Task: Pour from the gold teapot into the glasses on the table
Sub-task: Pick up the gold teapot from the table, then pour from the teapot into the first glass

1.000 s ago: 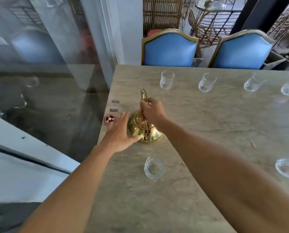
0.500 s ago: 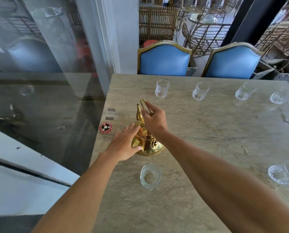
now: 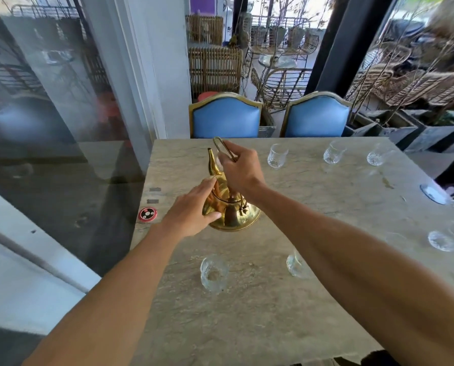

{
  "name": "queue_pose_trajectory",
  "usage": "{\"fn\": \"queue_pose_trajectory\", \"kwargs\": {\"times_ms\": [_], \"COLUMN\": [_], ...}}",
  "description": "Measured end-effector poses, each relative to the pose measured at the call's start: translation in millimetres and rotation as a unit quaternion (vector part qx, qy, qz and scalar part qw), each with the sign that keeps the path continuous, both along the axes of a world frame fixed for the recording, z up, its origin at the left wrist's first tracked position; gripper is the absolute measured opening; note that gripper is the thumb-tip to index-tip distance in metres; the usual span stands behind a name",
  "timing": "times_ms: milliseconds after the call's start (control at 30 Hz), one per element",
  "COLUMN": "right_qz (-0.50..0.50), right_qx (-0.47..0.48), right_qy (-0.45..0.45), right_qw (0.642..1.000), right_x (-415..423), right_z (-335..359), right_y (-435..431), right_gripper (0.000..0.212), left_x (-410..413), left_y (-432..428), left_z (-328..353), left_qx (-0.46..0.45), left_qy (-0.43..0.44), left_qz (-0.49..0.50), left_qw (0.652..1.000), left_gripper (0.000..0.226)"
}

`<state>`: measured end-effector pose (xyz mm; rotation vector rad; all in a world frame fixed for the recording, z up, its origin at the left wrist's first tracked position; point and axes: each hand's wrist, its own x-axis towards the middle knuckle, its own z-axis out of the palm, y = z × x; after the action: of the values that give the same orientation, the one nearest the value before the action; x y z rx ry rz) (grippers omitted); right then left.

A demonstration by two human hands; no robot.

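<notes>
Right hand (image 3: 240, 171) was gripping the gold teapot (image 3: 231, 207) by its wire handle. Left hand (image 3: 194, 210) pressed flat against its side, fingers straight, spout toward the far glasses (image 3: 277, 155).

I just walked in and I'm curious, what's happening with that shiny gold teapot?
A person is handling the gold teapot at the stone table. The right-hand grip pinches its thin looped handle, and the left-hand grip rests flat against its side. The teapot is tipped, its spout pointing away from the person. Nothing is pouring out yet, and the near glass looks empty.
</notes>
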<state>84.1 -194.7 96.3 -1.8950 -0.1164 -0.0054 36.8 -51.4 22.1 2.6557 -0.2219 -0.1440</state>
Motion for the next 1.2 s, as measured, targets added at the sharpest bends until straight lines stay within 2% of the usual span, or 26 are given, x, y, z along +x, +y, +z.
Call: {"fn": "queue_pose_trajectory", "kwargs": {"times_ms": [300,533,667,733,833,1000,1200], "right_qz": [-0.036,-0.035,-0.035,-0.027,-0.007,0.016,0.039], "right_qx": [-0.003,-0.009,0.004,0.002,-0.014,-0.035,-0.049], "right_qy": [-0.043,-0.035,-0.037,-0.023,-0.005,0.007,0.042], "right_qw": [0.998,0.999,0.999,0.999,1.000,0.999,0.997], "right_x": [-45,-116,-166,-187,-214,-248,-252], "right_z": [52,67,55,45,29,11,-5], "right_y": [-43,-79,-100,-108,-114,-118,-103], "right_gripper": [0.048,0.045,0.021,0.025,0.042,0.033,0.040], "left_x": [-39,-117,-172,-196,-226,-251,-256], "left_y": [-34,-70,-92,-101,-109,-112,-99], "left_z": [43,54,40,33,16,-8,-26], "left_qx": [-0.016,0.000,-0.004,0.000,0.013,0.040,0.029], "left_qy": [-0.047,-0.057,-0.041,-0.034,-0.012,0.007,0.005], "left_qz": [-0.046,-0.059,-0.050,-0.053,-0.061,-0.074,-0.095], "left_qw": [0.998,0.997,0.998,0.998,0.998,0.996,0.995], "left_gripper": [0.093,0.099,0.116,0.125,0.138,0.150,0.150]}}
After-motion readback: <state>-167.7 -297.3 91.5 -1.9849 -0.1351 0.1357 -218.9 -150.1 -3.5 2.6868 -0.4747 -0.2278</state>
